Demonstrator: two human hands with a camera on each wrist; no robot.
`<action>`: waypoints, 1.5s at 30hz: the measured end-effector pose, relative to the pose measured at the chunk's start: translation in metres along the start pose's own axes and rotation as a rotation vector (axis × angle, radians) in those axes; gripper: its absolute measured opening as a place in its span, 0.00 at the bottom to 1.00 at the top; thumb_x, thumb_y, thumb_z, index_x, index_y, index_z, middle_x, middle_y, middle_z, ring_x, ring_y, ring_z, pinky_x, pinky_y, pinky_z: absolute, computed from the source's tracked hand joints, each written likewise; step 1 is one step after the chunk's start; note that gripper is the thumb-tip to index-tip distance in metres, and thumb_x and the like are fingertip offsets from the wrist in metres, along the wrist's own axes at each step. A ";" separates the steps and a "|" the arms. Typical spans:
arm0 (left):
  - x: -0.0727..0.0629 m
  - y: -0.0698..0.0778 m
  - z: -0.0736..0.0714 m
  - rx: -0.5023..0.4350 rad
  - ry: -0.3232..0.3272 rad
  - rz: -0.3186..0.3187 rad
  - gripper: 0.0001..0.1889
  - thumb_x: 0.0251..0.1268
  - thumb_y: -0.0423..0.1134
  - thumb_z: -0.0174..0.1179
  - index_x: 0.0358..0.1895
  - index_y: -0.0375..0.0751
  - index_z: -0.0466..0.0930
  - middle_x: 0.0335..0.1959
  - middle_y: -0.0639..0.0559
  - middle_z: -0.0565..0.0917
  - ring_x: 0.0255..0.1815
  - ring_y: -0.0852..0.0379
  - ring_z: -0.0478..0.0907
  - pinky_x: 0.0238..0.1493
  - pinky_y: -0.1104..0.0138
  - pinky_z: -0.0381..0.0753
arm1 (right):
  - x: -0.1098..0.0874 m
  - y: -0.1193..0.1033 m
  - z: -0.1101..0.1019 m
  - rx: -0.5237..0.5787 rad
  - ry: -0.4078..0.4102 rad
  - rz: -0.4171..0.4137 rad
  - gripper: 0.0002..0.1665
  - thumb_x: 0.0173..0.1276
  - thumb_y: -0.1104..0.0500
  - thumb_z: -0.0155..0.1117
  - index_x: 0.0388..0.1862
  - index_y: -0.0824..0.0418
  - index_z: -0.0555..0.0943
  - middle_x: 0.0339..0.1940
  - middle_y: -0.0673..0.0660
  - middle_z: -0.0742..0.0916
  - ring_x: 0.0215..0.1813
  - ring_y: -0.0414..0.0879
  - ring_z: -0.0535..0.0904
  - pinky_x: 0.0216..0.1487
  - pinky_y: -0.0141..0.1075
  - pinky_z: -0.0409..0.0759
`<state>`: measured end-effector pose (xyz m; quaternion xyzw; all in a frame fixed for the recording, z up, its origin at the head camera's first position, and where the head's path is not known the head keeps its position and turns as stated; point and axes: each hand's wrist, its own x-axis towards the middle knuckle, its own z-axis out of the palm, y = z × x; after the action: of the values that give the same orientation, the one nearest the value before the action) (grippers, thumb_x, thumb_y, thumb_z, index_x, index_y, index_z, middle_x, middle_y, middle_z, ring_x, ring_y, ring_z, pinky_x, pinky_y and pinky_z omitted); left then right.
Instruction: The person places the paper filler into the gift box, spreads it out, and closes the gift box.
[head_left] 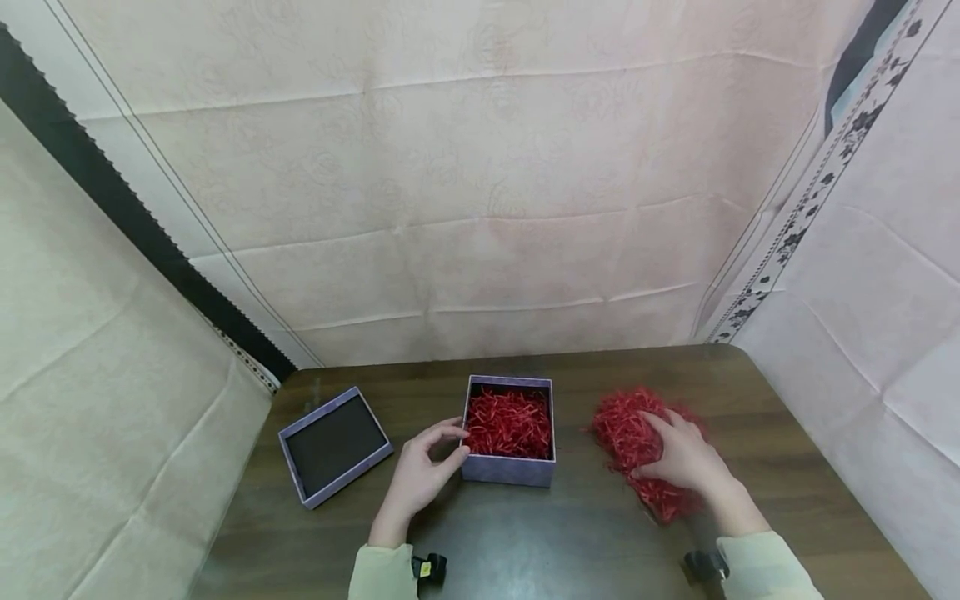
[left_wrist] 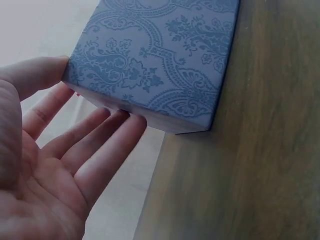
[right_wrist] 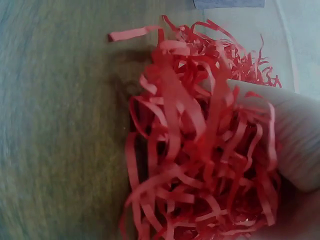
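Observation:
A lavender patterned box stands on the table, its top uncovered and red shredded paper inside. My left hand touches the box's left side. In the left wrist view, the thumb of the left hand meets a corner of the patterned box, and fairly straight fingers touch the side. To the right lies a loose pile of red shredded paper. My right hand grips into this pile with thumb and fingers spread around a clump. Shreds hide most fingertips in the right wrist view.
A lavender lid with a dark inside lies tilted, left of the box. All of it rests on a brown wood-grain table. Pale cloth sheets hang behind and at both sides of the table.

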<state>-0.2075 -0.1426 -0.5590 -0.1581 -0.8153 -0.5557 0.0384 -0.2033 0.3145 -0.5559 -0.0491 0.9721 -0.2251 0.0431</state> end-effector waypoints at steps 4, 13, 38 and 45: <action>0.000 -0.001 -0.001 -0.027 -0.027 -0.010 0.09 0.74 0.40 0.71 0.52 0.47 0.89 0.67 0.46 0.84 0.66 0.45 0.83 0.66 0.47 0.80 | -0.001 0.000 0.000 0.001 -0.011 -0.002 0.61 0.51 0.43 0.88 0.79 0.63 0.71 0.73 0.78 0.72 0.69 0.82 0.68 0.52 0.80 0.75; 0.000 0.003 0.000 0.000 -0.055 -0.029 0.08 0.75 0.39 0.70 0.53 0.45 0.88 0.66 0.43 0.84 0.63 0.47 0.85 0.62 0.55 0.83 | -0.002 0.002 0.003 0.013 -0.023 -0.018 0.53 0.55 0.52 0.86 0.77 0.64 0.73 0.71 0.77 0.75 0.67 0.81 0.71 0.54 0.78 0.75; -0.002 0.015 0.000 -0.011 -0.028 -0.039 0.06 0.72 0.35 0.72 0.47 0.41 0.88 0.64 0.36 0.84 0.61 0.39 0.86 0.57 0.52 0.85 | -0.008 0.008 -0.015 0.174 0.064 -0.074 0.34 0.62 0.65 0.77 0.68 0.64 0.81 0.59 0.68 0.87 0.61 0.70 0.83 0.59 0.71 0.77; -0.003 0.016 -0.003 -0.020 -0.033 -0.067 0.08 0.72 0.36 0.72 0.50 0.41 0.88 0.68 0.36 0.82 0.61 0.39 0.86 0.52 0.57 0.88 | -0.012 0.002 -0.032 0.201 0.100 -0.099 0.34 0.63 0.64 0.77 0.69 0.65 0.80 0.59 0.68 0.87 0.60 0.69 0.84 0.59 0.70 0.78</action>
<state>-0.2000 -0.1404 -0.5445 -0.1402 -0.8150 -0.5623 0.0046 -0.1945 0.3315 -0.5269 -0.0811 0.9420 -0.3254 -0.0120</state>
